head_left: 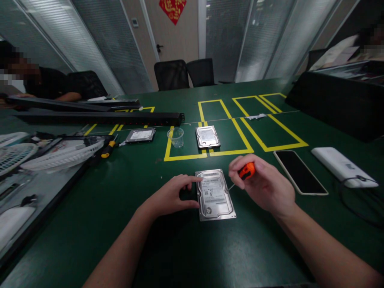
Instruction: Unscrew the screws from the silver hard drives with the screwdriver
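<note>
A silver hard drive lies flat on the green table, its printed label facing up. My left hand is at its left side, thumb and index finger spread apart and touching that edge, while the other fingers are curled. An orange and black screwdriver sits in my closed right hand, just right of the drive. Its thin shaft slants down to the drive's right edge; whether the tip touches a screw I cannot tell. Further back lie a second silver hard drive and a darker-edged drive.
A clear plastic cup stands behind my left hand. Left of it lie a yellow and black screwdriver and long black bars. A phone and white power bank with cable are at right. Two people sit across.
</note>
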Action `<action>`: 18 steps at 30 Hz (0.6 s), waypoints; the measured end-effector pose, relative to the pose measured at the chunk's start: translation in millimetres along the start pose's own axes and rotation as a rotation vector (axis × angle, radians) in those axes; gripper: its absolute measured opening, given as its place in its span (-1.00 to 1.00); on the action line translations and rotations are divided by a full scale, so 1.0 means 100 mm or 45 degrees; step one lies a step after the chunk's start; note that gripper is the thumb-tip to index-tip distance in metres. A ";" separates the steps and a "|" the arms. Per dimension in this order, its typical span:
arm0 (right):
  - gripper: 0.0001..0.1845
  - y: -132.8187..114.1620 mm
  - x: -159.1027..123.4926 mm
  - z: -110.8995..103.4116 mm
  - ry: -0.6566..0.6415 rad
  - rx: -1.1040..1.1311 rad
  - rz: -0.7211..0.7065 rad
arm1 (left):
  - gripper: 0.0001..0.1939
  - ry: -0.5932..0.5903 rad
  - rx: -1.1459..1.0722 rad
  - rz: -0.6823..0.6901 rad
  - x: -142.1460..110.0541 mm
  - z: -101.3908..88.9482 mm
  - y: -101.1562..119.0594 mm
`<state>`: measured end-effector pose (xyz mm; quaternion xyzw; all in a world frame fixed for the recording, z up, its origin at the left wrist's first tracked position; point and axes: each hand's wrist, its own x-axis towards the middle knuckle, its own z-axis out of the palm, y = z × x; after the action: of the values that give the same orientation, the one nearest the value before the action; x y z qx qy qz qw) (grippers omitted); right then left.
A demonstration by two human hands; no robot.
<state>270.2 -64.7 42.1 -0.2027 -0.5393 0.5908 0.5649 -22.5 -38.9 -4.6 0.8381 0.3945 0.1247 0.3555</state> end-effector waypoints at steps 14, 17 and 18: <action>-0.63 0.00 0.01 0.00 0.009 0.000 0.001 | -0.29 0.015 -0.007 0.010 0.00 0.01 -0.01; -0.88 -0.01 0.01 0.00 0.013 0.018 -0.014 | -0.28 0.018 -0.006 0.017 0.00 0.01 -0.01; -0.96 -0.01 0.00 0.00 0.009 0.020 -0.019 | -0.28 0.016 -0.005 0.019 -0.01 0.01 -0.01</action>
<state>270.3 -64.7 42.8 -0.1963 -0.5340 0.5902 0.5727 -23.2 -39.2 -6.1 0.8395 0.3903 0.1335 0.3537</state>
